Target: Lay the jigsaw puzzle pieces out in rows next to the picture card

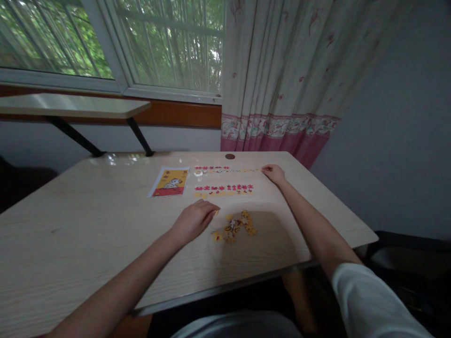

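My left hand [193, 219] rests on the wooden table [88, 220] with its fingers curled, pinching a small yellow puzzle piece [216, 212] at the fingertips. Just right of it lies a loose cluster of yellow puzzle pieces [235, 226]. My right hand [273, 173] reaches far across, fingers bent down on the right end of the far row of joined pieces [225, 169]. A second row of red and yellow pieces [224, 189] lies nearer. A yellow and red reference picture [169, 181] lies left of the rows.
A window [105, 42] and a flowered curtain with a pink hem [282, 75] stand behind the table. A shelf on black brackets [70, 107] hangs at the back left. A round cable hole [229, 156] sits near the table's far edge.
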`<state>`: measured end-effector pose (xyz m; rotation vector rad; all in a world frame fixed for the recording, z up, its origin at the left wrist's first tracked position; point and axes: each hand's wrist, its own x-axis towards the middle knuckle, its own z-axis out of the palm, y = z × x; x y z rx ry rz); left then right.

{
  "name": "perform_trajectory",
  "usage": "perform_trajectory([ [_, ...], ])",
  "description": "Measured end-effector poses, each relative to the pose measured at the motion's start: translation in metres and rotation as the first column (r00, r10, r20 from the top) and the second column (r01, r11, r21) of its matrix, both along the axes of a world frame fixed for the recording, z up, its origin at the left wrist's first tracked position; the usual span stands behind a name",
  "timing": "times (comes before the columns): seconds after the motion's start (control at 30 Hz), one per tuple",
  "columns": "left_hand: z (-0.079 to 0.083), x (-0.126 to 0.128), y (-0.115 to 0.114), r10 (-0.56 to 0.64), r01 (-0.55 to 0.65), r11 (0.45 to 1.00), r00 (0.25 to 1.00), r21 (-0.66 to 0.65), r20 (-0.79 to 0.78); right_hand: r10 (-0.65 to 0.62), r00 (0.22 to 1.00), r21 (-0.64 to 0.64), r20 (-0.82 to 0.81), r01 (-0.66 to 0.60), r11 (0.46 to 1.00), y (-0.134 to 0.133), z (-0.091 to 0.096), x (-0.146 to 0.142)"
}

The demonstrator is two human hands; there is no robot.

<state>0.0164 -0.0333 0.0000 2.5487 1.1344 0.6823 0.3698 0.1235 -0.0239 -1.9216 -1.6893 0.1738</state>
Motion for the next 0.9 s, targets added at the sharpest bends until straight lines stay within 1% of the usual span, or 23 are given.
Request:
perform_trajectory([
  [0.07, 0.000, 0.001, -0.001, 0.008, -0.006, 1.000, 0.998, -0.030, 0.055, 0.021, 1.000, 0.025, 0.003, -0.021, 0.999, -0.004, 0.002, -0.002],
  [0.13, 0.001, 0.003, -0.001, 0.044, -0.032, 0.995, 0.990, -0.091, 0.137, 0.043, 0.999, 0.060, 0.010, -0.044, 0.997, -0.013, 0.005, -0.009],
  [0.2, 0.001, 0.006, -0.001, 0.108, -0.053, 0.976, 0.961, -0.212, 0.256, 0.106, 0.994, 0.117, 0.025, -0.108, 0.987, -0.029, 0.008, -0.023],
  [0.23, 0.001, 0.008, -0.001, 0.145, -0.049, 0.957, 0.934, -0.287, 0.326, 0.191, 0.981, 0.172, 0.045, -0.196, 0.965, -0.038, 0.010, -0.033],
  [0.27, 0.000, 0.009, 0.000, 0.182, -0.030, 0.931, 0.902, -0.363, 0.391, 0.299, 0.952, 0.217, 0.068, -0.307, 0.927, -0.049, 0.013, -0.044],
  [0.3, 0.000, 0.010, 0.001, 0.216, -0.004, 0.903, 0.867, -0.429, 0.448, 0.407, 0.909, 0.243, 0.091, -0.417, 0.876, -0.061, 0.016, -0.056],
  [0.37, -0.001, 0.012, 0.003, 0.271, 0.048, 0.857, 0.806, -0.513, 0.527, 0.639, 0.759, 0.204, 0.124, -0.649, 0.733, -0.086, 0.021, -0.083],
  [0.43, -0.001, 0.012, 0.004, 0.300, 0.082, 0.828, 0.772, -0.555, 0.561, 0.772, 0.612, 0.190, 0.172, -0.790, 0.583, -0.107, 0.026, -0.110],
  [0.47, 0.000, 0.013, 0.004, 0.306, 0.098, 0.818, 0.761, -0.567, 0.572, 0.800, 0.564, 0.194, 0.203, -0.824, 0.532, -0.116, 0.027, -0.121],
  [0.53, 0.001, 0.013, 0.003, 0.308, 0.133, 0.797, 0.750, -0.589, 0.585, 0.799, 0.551, 0.247, 0.241, -0.831, 0.499, -0.128, 0.029, -0.137],
  [0.6, 0.003, 0.013, 0.002, 0.304, 0.164, 0.779, 0.746, -0.606, 0.593, 0.785, 0.551, 0.289, 0.281, -0.829, 0.479, -0.134, 0.030, -0.144],
  [0.7, 0.003, 0.014, 0.000, 0.285, 0.201, 0.768, 0.743, -0.608, 0.606, 0.777, 0.541, 0.313, 0.322, -0.836, 0.451, -0.137, 0.030, -0.143],
  [0.9, -0.003, 0.014, 0.002, 0.261, 0.238, 0.771, 0.728, -0.591, 0.634, 0.779, 0.522, 0.306, 0.349, -0.849, 0.432, -0.137, 0.027, -0.141],
])
